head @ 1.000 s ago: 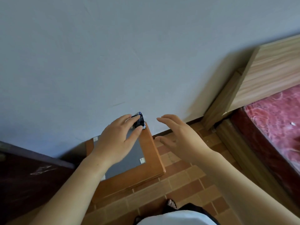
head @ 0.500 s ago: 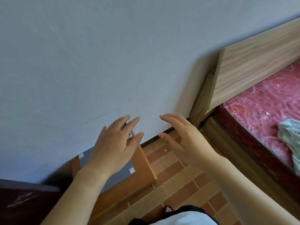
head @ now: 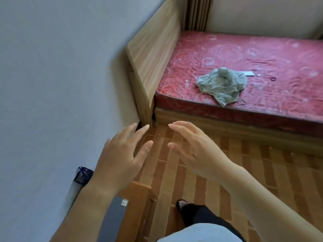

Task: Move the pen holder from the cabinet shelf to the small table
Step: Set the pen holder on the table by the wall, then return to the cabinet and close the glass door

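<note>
The dark pen holder (head: 83, 175) with blue marks stands at the back corner of the small wooden table (head: 138, 198), close to the wall. My left forearm hides part of it. My left hand (head: 122, 158) hovers above and to the right of the holder, fingers spread, holding nothing. My right hand (head: 192, 149) floats over the tiled floor beside it, fingers apart and empty. The table has a grey inset top (head: 113, 215).
A wooden bed (head: 153, 49) with a red mattress (head: 253, 55) fills the right side; a crumpled pale green cloth (head: 222, 82) lies on it. A grey wall (head: 52, 75) is on the left. Brick-pattern floor tiles (head: 244, 172) run below, with my foot (head: 183, 206) on them.
My left hand has let go of the pen holder, which now stands on the table. Both hands have drawn back open, and the view has swung right toward the bed.
</note>
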The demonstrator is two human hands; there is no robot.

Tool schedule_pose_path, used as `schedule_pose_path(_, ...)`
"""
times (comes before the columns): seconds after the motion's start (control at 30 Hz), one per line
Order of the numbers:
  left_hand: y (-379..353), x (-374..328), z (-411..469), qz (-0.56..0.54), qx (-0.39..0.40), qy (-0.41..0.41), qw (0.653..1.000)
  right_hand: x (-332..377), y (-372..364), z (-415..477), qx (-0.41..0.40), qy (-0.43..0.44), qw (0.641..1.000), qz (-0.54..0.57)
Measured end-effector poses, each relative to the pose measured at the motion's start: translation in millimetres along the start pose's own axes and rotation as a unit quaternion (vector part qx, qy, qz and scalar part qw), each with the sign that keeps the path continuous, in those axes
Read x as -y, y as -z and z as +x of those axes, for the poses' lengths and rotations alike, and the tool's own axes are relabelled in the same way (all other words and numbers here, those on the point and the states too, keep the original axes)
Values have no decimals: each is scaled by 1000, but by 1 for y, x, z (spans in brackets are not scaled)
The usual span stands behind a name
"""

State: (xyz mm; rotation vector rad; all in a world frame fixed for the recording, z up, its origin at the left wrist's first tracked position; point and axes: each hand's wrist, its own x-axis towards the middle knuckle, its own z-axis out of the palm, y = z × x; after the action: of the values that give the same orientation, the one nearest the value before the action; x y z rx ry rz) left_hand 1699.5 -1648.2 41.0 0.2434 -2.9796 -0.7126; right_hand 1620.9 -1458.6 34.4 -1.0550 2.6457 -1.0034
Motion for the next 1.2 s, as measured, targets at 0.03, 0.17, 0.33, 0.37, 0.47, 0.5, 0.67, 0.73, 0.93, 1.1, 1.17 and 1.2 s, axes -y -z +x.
schedule_pose_path(0.03, -5, -5, 0, -6, 17, -29, 999, -1, 0, -18, -22, -26, 999, -3)
schedule_pose_path(0.17, -30, -40, 0, -22, 80, -163, 983, -4, 8, -94, -116, -139, 983, -20)
schedule_pose_path(0.33, -49, -95, -21, -59, 142, -289, 945, 11, 26, -181, -199, -231, 951, -52)
schedule_pose_path(0.37, -52, -107, -26, -61, 153, -309, 937, 15, 29, -196, -214, -250, 942, -61)
schedule_pose_path(0.47, -63, -147, -44, -67, 177, -373, 908, 26, 35, -244, -274, -303, 909, -83)
schedule_pose_path(0.5, -66, -160, -51, -74, 182, -393, 899, 29, 36, -260, -294, -317, 897, -89)
schedule_pose_path(0.67, -88, -218, -97, -84, 209, -473, 852, 47, 41, -341, -341, -380, 856, -84)
schedule_pose_path(0.73, -95, -240, -123, -84, 216, -495, 837, 55, 43, -373, -356, -399, 841, -86)
schedule_pose_path(0.93, -119, -301, -231, -69, 241, -548, 798, 89, 40, -493, -391, -461, 791, -97)
schedule_pose_path(1.1, -151, -358, -348, -56, 288, -609, 737, 135, 26, -618, -413, -526, 737, -102)
schedule_pose_path(1.17, -162, -384, -395, -60, 306, -635, 707, 155, 19, -669, -441, -550, 702, -102)
schedule_pose_path(1.2, -167, -397, -418, -64, 314, -650, 690, 165, 15, -693, -457, -562, 681, -103)
